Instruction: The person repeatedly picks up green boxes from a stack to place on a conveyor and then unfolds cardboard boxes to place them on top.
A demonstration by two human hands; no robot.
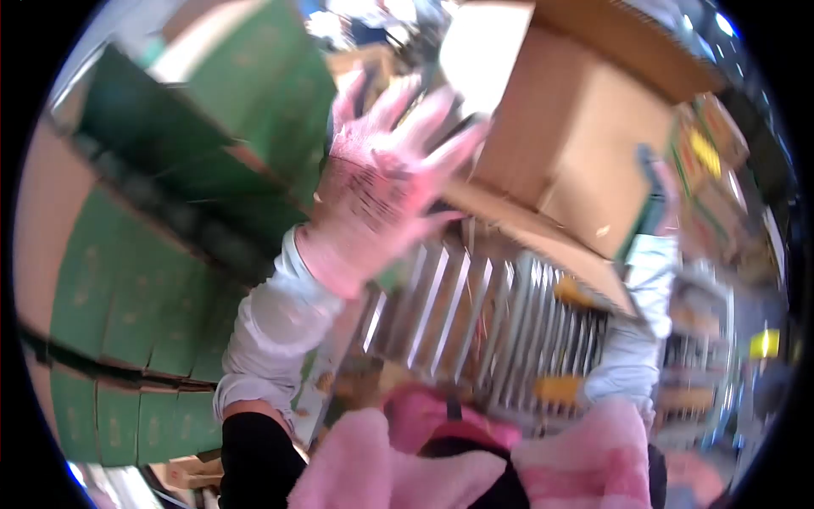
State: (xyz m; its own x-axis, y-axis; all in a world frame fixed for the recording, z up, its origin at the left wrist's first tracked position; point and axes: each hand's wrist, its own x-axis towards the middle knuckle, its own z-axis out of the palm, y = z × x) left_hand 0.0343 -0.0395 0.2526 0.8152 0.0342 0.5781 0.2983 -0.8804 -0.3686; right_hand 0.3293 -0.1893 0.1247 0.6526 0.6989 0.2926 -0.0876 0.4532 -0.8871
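My left hand, in a pink glove with a pale sleeve, is raised in the middle with its fingers spread and nothing in it. An open, empty-looking cardboard box is tilted at the upper right, above a roller conveyor. My right hand is at the box's right side, holding its wall, with the fingers partly blurred. Left of my left hand are green boxes, one with its flaps raised.
Stacked green boxes with a dark strap fill the left side. Yellow pieces show among the rollers. More cardboard boxes are at the right, and a yellow item is at the far right.
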